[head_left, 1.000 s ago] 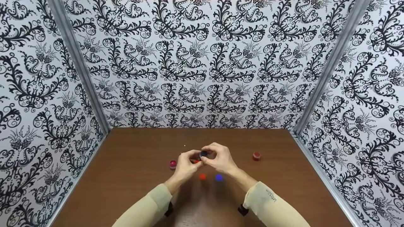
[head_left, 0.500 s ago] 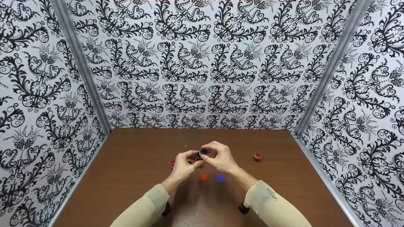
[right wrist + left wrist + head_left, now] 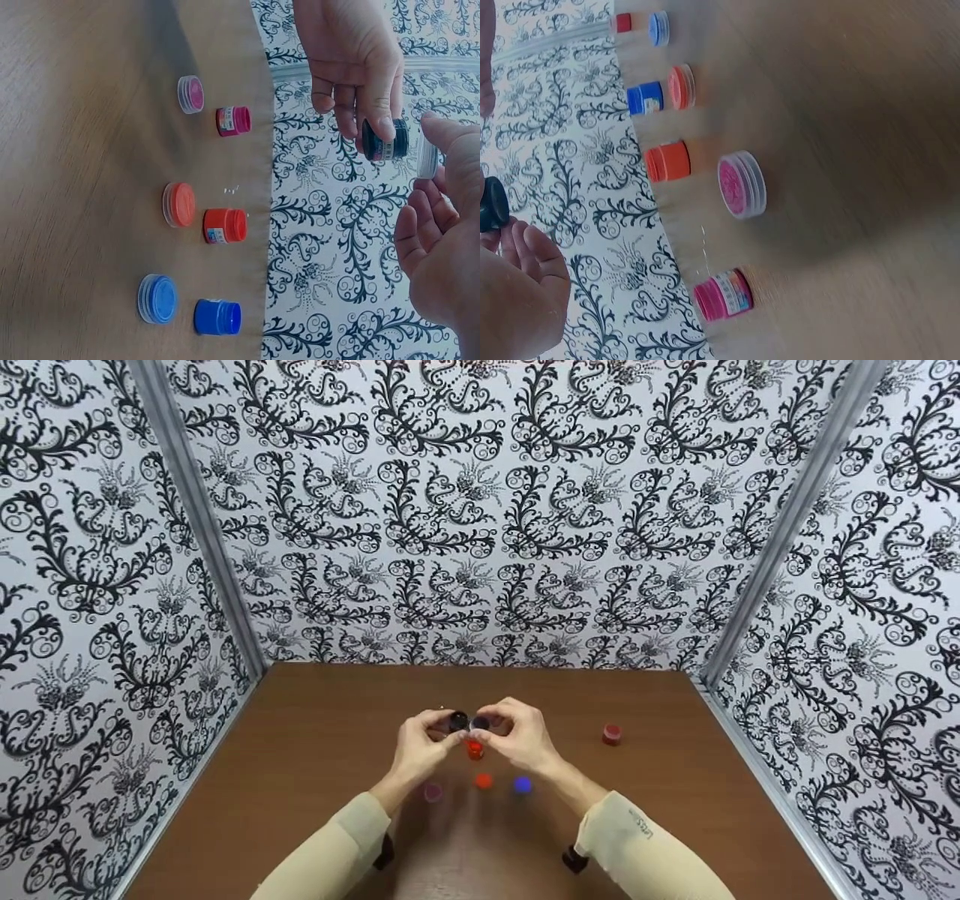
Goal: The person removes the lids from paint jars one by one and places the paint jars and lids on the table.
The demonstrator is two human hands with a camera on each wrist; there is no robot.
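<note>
My left hand (image 3: 420,742) grips a small black paint jar (image 3: 386,141), thumb across its side; its mouth is uncovered. My right hand (image 3: 521,735) pinches a clear lid (image 3: 427,157) by its rim between thumb and fingers. Jar and lid face each other with a narrow gap, above the table. Under the hands stands an open orange paint jar (image 3: 475,750), with an orange lid (image 3: 180,205) lying nearer. Open pink (image 3: 724,295) and blue (image 3: 217,317) jars stand to either side, each with its pink lid (image 3: 740,184) or blue lid (image 3: 159,298) in front.
A red jar (image 3: 612,734) with a clear part stands apart at the right of the brown table (image 3: 322,780). Patterned walls (image 3: 480,510) with grey metal edges enclose the table at the back and sides.
The black jar and its lid have come apart; my left hand has drawn the jar to the left. The orange jar and pink lid now show in the head view, while the pink jar is hidden there.
</note>
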